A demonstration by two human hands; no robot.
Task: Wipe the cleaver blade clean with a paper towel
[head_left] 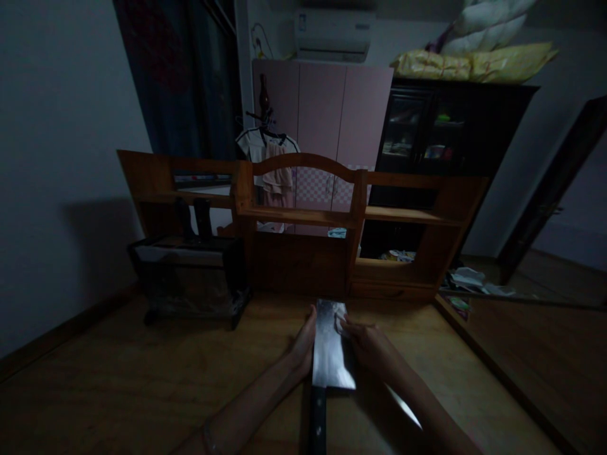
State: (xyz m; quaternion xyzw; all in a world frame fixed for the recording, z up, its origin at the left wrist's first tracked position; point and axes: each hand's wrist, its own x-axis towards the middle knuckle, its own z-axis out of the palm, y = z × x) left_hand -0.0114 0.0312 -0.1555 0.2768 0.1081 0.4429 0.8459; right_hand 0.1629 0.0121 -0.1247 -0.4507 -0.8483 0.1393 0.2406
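Note:
A broad steel cleaver (pixel 332 354) lies on the wooden desk (pixel 156 385), blade pointing away and dark handle (pixel 317 420) toward me. My left hand (pixel 301 351) presses against the blade's left edge, thumb stretched along it and the other fingers hidden under or behind the steel. My right hand (pixel 367 344) is closed on a small white cloth (pixel 340 316) and holds it on the upper right of the blade. A thin bright strip (pixel 404 407), perhaps a second blade, shows beside my right forearm.
A black knife rack (pixel 190 272) with dark handles stands at the desk's back left. A wooden shelf unit (pixel 303 215) runs along the back edge. Behind it are a pink wardrobe (pixel 332 114), a dark cabinet (pixel 441 133) and hanging clothes (pixel 275 164). The room is dim.

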